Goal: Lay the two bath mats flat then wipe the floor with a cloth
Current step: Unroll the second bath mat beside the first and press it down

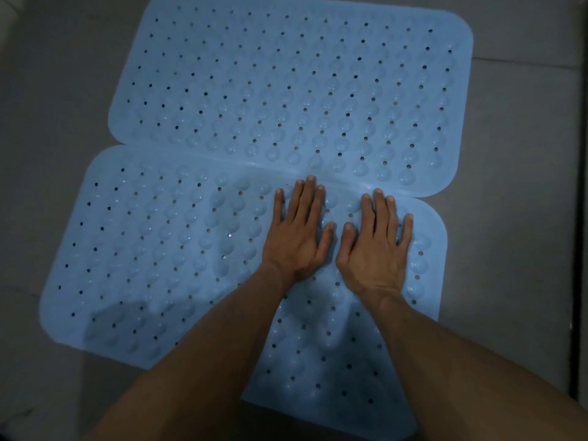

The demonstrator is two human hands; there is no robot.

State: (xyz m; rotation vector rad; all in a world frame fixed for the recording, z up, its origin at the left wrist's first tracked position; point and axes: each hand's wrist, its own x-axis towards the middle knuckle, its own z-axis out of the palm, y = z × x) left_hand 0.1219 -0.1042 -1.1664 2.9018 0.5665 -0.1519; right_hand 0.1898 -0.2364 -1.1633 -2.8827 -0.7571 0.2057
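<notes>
Two light blue rubber bath mats with small holes and round bumps lie side by side on the grey floor. The far mat (292,84) lies spread out. The near mat (152,249) lies just in front of it, its far edge touching or slightly overlapping the far mat's near edge. My left hand (297,232) and my right hand (375,241) press palm down with straight fingers on the near mat, close together, near its far edge and right of its middle. Both forearms cover part of the near mat. No cloth is in view.
Grey tiled floor (515,186) surrounds the mats, with a grout line at the right. A dark vertical strip (583,249) runs along the right edge of the view. The light is dim.
</notes>
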